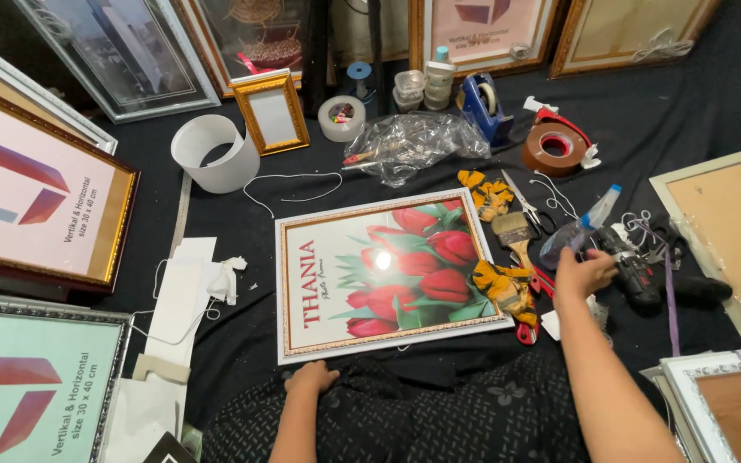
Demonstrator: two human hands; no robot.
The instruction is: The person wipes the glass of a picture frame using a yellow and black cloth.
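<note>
A white-framed picture of red tulips [388, 270] lies flat on the dark cloth in front of me. My left hand [309, 377] rests fingers curled at the frame's near left corner, touching its lower edge. My right hand [583, 273] reaches right of the frame and lies on a black power drill [636, 273], next to a clear spray bottle [578, 228] with a blue tip. A yellow rag [508, 287] lies on the frame's right edge, over red-handled pliers [530, 326]. A paintbrush [515, 231] and scissors [532, 210] lie just beyond.
Framed prints ring the area: gold-framed [36, 197] and silver-framed [27, 386] at left, several at the back, a board-backed frame [731, 231] at right. Behind lie a white plastic roll [212, 153], small gold frame [273, 113], crumpled plastic bag [413, 141], blue tape dispenser [484, 105], brown tape roll [555, 147].
</note>
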